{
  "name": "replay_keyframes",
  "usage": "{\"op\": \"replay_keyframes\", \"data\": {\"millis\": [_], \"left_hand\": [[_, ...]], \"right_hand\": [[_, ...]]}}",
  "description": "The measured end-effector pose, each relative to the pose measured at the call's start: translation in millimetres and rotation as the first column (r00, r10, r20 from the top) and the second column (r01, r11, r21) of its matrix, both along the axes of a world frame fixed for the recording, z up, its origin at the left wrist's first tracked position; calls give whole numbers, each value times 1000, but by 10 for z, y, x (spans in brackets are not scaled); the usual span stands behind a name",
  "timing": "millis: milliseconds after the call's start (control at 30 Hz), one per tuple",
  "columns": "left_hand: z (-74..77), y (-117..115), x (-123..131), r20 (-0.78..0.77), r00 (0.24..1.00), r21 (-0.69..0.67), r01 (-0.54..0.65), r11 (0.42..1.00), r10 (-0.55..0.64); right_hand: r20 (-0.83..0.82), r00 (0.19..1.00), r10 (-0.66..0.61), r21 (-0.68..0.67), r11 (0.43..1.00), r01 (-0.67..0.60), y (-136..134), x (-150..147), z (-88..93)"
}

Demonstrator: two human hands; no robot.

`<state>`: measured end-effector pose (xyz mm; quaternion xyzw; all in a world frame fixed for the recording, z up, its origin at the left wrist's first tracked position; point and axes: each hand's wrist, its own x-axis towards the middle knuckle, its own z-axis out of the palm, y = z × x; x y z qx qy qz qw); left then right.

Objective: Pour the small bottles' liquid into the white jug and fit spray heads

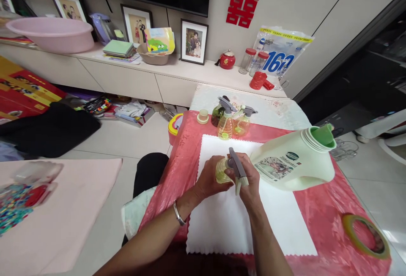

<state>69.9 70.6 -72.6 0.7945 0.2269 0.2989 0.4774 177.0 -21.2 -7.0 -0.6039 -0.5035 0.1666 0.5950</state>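
Note:
My left hand is wrapped around the clear, pale-yellow body of a spray bottle, which tilts over a white scallop-edged mat. My right hand is closed at the bottle's grey-and-white trigger sprayer head. Whether the head is fully seated on the neck, I cannot tell. Just right of my right hand stands a large pale-green detergent jug with an open, green-lined mouth. Beyond my hands are several more spray bottles, among them a clear one and a dark green one. Beside them sits a pale-green cap.
Red plastic sheeting covers the table, with a roll of tape at its right corner. Small colourful pieces lie on a pink-covered surface at left. Behind, a white cabinet bears picture frames, a pink basin and jars.

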Motion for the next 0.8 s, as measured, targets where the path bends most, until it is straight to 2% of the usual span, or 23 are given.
{"op": "replay_keyframes", "data": {"millis": [200, 300, 400, 533, 567, 633, 700, 733, 767, 800], "left_hand": [[-86, 0, -20, 42, 999, -25, 7, 1000, -6], [-160, -6, -48, 29, 999, -35, -28, 999, 29], [-224, -16, -68, 9, 999, -36, -45, 998, 45], [-273, -21, -61, 15, 1000, -23, -15, 1000, 15], [-282, -21, -57, 25, 1000, -18, -10, 1000, 11], [-298, -22, -50, 56, 998, 2, 4, 1000, -4], [-309, -28, -50, 78, 997, 37, 21, 999, -24], [-310, -32, -52, 76, 996, 60, 31, 998, -36], [-309, -38, -57, 65, 997, 86, 44, 995, -49], [-306, -45, -62, 51, 997, 113, 58, 992, -64]], "right_hand": [[-42, 997, 65, -3, 998, -65, -45, 16, 33], [-116, 991, 70, 48, 997, -65, -66, 42, 152], [-180, 983, 37, 162, 987, -7, -49, 119, 437], [-238, 971, 40, 357, 933, 50, 66, 269, 993], [-225, 974, 12, 393, 916, 80, 112, 310, 1115], [-101, 992, -81, 430, 895, 116, 222, 403, 1263], [132, 986, -104, 291, 955, 62, 355, 518, 1234], [253, 965, -68, 146, 989, 31, 428, 582, 1149], [370, 929, 17, -39, 999, -3, 504, 645, 1024], [404, 910, 87, -137, 990, -34, 579, 703, 869]]}}
